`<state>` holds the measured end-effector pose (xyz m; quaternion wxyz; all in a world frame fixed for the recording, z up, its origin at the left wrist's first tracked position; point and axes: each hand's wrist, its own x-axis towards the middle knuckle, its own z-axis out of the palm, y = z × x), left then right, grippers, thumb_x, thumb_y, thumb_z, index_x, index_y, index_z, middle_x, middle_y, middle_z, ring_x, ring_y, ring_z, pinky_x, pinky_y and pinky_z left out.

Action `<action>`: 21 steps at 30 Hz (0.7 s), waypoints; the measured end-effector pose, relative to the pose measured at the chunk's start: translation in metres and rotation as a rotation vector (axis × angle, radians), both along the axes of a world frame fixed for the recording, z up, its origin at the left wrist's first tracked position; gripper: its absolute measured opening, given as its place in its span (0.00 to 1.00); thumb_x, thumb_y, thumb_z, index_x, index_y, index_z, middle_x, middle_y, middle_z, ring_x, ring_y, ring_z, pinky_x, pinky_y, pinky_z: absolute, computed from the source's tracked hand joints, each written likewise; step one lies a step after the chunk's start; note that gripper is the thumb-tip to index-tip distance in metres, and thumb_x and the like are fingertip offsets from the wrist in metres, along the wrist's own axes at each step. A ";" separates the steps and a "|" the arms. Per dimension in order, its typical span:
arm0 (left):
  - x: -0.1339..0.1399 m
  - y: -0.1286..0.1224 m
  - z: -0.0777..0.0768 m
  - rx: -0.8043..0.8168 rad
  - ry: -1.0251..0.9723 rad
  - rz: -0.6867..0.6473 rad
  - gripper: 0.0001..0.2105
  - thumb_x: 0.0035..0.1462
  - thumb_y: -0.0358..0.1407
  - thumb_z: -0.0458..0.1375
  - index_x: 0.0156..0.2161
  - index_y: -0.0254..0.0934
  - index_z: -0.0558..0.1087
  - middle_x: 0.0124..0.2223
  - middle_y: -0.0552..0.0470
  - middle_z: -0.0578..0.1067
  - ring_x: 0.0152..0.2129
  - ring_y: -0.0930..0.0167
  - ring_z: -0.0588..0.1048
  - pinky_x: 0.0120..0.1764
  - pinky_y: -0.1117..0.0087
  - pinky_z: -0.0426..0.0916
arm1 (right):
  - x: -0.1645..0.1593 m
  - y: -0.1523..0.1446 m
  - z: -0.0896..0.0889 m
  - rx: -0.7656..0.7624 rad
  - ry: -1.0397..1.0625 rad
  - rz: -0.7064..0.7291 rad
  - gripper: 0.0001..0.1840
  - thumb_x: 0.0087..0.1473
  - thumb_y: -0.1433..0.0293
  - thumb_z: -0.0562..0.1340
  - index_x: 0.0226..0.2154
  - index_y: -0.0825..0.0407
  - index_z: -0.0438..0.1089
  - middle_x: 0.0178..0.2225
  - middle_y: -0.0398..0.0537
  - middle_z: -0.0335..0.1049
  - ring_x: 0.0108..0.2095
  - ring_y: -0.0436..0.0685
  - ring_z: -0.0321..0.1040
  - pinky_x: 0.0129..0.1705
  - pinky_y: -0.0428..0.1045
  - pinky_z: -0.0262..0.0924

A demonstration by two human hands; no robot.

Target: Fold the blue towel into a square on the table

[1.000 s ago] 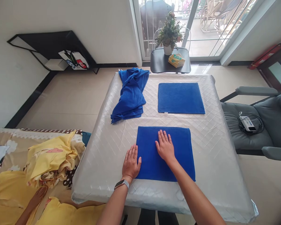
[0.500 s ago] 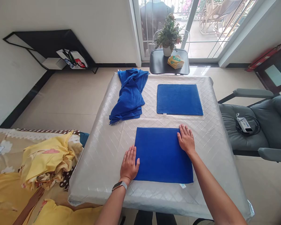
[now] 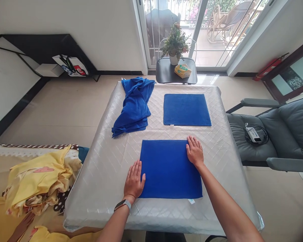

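Observation:
A blue towel (image 3: 170, 171) lies spread flat on the table (image 3: 103, 181), with a small white tag sticking out at its near edge. Flat against its left edge rests my left hand (image 3: 134, 179), fingers stretched out and a watch on the wrist. My right hand (image 3: 195, 150) lies flat over the towel's far right corner, fingers extended. Neither hand grips anything. Beyond it, a second blue towel (image 3: 187, 109) is laid out flat. To its left a heap of crumpled blue towels (image 3: 136, 107) sits near the table's far left corner.
A chair (image 3: 164, 75) at the far edge holds a potted plant (image 3: 174, 47) and a yellow tissue pack (image 3: 183, 71). A grey armchair (image 3: 249, 151) on the right carries a power strip (image 3: 253, 134). At left lie yellow clothes (image 3: 42, 171), beside another person's hand (image 3: 25, 223).
The whole view has shifted slightly, so everything appears further left and a little lower. Both hands stay flat on the towel's edges; the towels keep their places on the table.

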<state>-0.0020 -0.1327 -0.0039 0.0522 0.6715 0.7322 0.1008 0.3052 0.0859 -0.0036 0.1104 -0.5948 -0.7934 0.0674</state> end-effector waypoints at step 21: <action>0.001 0.000 0.001 0.028 -0.061 -0.004 0.35 0.67 0.39 0.45 0.72 0.39 0.34 0.72 0.44 0.53 0.67 0.59 0.55 0.66 0.48 0.55 | 0.018 0.010 0.012 -0.036 0.172 -0.135 0.27 0.64 0.63 0.49 0.60 0.57 0.66 0.62 0.59 0.63 0.62 0.62 0.59 0.64 0.58 0.55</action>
